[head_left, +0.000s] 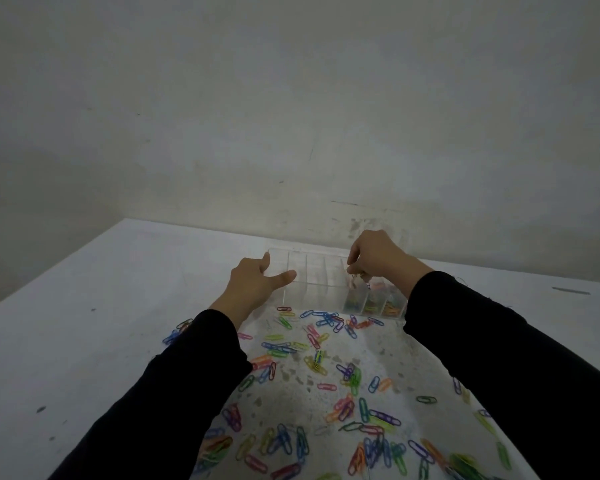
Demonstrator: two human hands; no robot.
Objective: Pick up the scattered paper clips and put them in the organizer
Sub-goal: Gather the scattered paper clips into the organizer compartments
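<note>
Both arms reach forward in black sleeves. The left hand point(253, 285) is spread open, thumb and forefinger apart, palm turned down. The right hand point(373, 257) hangs further forward, wrist bent, fingertips point(353, 268) bunched together pointing downward in a pinching grip.

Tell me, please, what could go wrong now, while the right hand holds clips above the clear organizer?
1. The right hand pinches clips over the dividers of the organizer; released here, they might land in a wrong compartment or outside.
2. The left hand only rests on the organizer's corner; a push could slide it.
3. The sleeves hang over the scattered paper clips and could sweep some toward the table edge.
</note>
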